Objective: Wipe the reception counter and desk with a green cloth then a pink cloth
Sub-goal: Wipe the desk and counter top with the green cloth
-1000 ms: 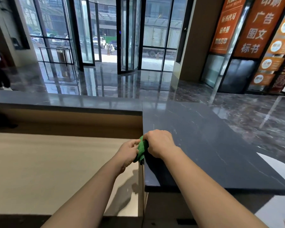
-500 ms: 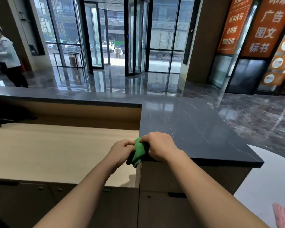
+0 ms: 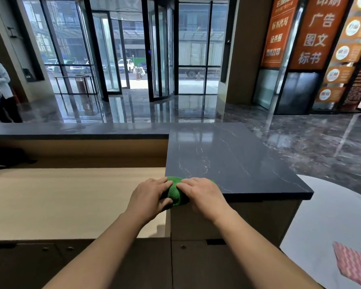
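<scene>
Between both hands (image 3: 177,193): green cloth (image 3: 174,191).

- We see a dark marble counter (image 3: 227,155) with the green cloth (image 3: 175,191) lying on its near-left corner.
- Beside it, lower, our beige desk (image 3: 71,197).
- A pink cloth (image 3: 354,263) lies on the grey surface (image 3: 325,222) at right.

daylit, glossy glare, bowed edges

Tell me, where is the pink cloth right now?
The pink cloth lies at the head view's bottom right corner, on a round dark surface right of the counter, apart from both hands.
</scene>
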Demonstrator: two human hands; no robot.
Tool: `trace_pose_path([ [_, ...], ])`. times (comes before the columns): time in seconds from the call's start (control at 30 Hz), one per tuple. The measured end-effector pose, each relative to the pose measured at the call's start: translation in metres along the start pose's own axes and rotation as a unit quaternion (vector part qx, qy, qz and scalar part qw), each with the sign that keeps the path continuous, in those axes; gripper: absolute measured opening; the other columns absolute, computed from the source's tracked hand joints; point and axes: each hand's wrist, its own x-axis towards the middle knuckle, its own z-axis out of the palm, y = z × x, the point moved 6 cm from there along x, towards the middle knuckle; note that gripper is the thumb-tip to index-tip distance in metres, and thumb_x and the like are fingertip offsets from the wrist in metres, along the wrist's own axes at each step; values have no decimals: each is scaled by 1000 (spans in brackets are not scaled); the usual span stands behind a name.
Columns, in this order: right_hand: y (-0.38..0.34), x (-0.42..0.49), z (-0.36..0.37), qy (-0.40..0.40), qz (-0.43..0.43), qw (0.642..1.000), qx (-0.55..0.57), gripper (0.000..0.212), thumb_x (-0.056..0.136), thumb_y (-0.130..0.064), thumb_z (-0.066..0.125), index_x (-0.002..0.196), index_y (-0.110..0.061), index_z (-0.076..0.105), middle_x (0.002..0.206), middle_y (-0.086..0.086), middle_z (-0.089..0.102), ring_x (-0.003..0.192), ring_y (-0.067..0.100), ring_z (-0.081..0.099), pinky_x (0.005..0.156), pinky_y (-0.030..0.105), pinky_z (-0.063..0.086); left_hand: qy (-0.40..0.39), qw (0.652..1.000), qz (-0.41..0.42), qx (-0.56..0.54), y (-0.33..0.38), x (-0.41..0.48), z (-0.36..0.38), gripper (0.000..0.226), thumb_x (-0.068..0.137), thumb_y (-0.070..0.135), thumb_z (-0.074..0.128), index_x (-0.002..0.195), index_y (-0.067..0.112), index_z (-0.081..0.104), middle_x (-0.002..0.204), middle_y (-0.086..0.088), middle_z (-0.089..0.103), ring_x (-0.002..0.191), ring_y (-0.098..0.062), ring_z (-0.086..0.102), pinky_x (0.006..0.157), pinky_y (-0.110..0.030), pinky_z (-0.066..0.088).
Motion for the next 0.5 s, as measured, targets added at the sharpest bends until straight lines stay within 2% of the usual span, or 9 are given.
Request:
trace_pose_path([
  [0.1,0,-4,-2,22,3,1000,17,47,48,-1,83,92,-13,73,85,4,72,73,26,69,57,34,57,-3,1000,-7,13,0,-1,5,59,90,40,59,144,31,40,148,15,41,125,-16,45,96,-31,44],
  [0.2,4,-7,0,20,15,999,28,45,53,1,79,96,-13,73,89,5,73,78,29,69,61,36,58,11,1000,2,25,4,-1,7,58,88,37,64,142,29,44,146,12,44,127,-17,44,95,-31,45],
  [0.27,6,-9,0,16,24,999,33,44,56,2,77,97,-13,73,92,5,72,81,30,69,64,37,58,18,999,19,32,10,0,5,57,76,34,77,130,25,59,133,7,59,118,-20,56,84,-33,53],
  [0.33,10,-12,-1,22,29,999,33,43,56,1,77,95,-14,73,91,4,73,82,29,69,65,36,58,11,997,36,60,16,3,6,58,55,32,91,110,23,73,110,3,72,96,-22,67,67,-32,57],
  [0.37,12,-15,-3,25,32,999,31,43,54,1,79,94,-14,74,90,4,73,80,28,69,64,35,58,10,996,38,78,19,5,7,58,49,33,93,103,23,75,102,3,74,88,-22,69,63,-31,57],
  [0.43,18,-21,-5,28,36,999,28,45,52,1,81,93,-15,74,89,3,73,79,27,70,64,34,58,10,994,39,101,28,10,6,55,49,36,92,101,24,76,100,3,75,85,-22,69,66,-31,55],
  [0.5,24,-27,-7,36,38,998,28,46,50,2,81,92,-15,75,88,2,74,79,26,70,65,33,58,6,993,36,116,39,12,5,52,61,39,85,110,27,72,110,5,72,95,-21,66,78,-33,50],
])
